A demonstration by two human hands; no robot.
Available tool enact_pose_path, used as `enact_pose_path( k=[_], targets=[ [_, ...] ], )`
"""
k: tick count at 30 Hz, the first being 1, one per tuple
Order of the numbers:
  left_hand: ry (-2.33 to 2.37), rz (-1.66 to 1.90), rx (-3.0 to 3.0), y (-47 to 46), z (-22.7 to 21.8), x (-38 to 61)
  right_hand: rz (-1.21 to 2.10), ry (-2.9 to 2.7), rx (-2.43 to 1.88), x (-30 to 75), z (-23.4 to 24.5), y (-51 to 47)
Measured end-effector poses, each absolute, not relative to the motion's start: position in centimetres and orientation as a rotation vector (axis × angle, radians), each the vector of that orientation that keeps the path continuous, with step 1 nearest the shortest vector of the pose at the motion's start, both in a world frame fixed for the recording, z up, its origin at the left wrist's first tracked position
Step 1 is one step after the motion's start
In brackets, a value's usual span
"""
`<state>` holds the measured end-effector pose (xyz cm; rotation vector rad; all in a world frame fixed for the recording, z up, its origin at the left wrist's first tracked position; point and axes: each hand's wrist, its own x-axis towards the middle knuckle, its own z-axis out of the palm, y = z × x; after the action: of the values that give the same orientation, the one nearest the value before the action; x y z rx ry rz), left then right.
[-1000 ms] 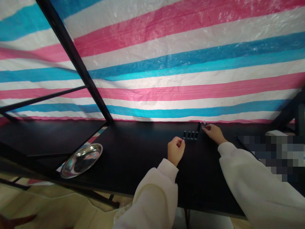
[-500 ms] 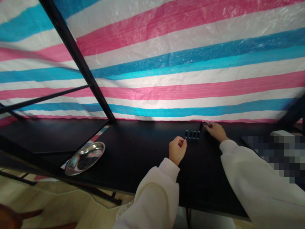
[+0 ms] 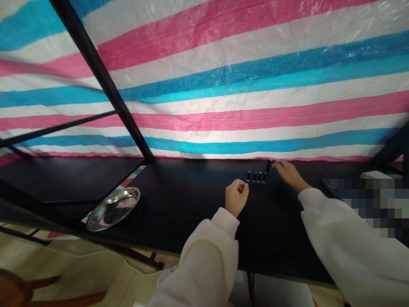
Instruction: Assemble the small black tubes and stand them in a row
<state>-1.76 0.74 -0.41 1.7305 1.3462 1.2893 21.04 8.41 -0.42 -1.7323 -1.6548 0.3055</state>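
Observation:
Several small dark cylinders that look like batteries (image 3: 254,177) stand in a short row on the black tabletop (image 3: 185,200). My left hand (image 3: 236,197) is closed just left of and nearer than the row, thumb and fingertips pressed together beside the leftmost cylinder. Whatever those fingers might hold is hidden. Beyond the row's right end is a longer dark object (image 3: 268,166). Next to it, my right hand (image 3: 289,175) pinches a small, shiny, pale thing (image 3: 275,161), too small and blurred to name.
An oval metal dish (image 3: 113,209) sits tilted at the table's left edge, by a black metal frame (image 3: 102,81). Striped plastic sheeting (image 3: 223,119) hangs behind the table. A white object (image 3: 373,175) and a blurred-out patch are at the right. A wooden stool (image 3: 19,290) stands below left.
The view has shifted slightly. My right hand has tipped a little forward and left, towards the longer dark object. My left hand and the row of cylinders stay about where they were.

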Motion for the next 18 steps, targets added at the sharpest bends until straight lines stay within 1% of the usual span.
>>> enact_pose_path(
  k=[2,4,11,18],
  targets=[
    [1.349,1.294,1.737,0.7,-0.3,-1.8,0.145,-1.673,-1.75,20.6,-0.4,8.6],
    [1.352,1.297,1.736,0.7,-0.3,-1.8,0.074,-1.684,-1.739,20.3,-0.5,8.9],
    [1.344,1.297,1.747,0.7,-0.5,-1.8,0.018,-1.745,-1.78,19.6,-1.2,9.8],
    [1.339,1.29,1.738,0.7,-0.7,-1.8,0.034,-1.795,-1.822,20.2,-1.9,10.6]
  ],
)
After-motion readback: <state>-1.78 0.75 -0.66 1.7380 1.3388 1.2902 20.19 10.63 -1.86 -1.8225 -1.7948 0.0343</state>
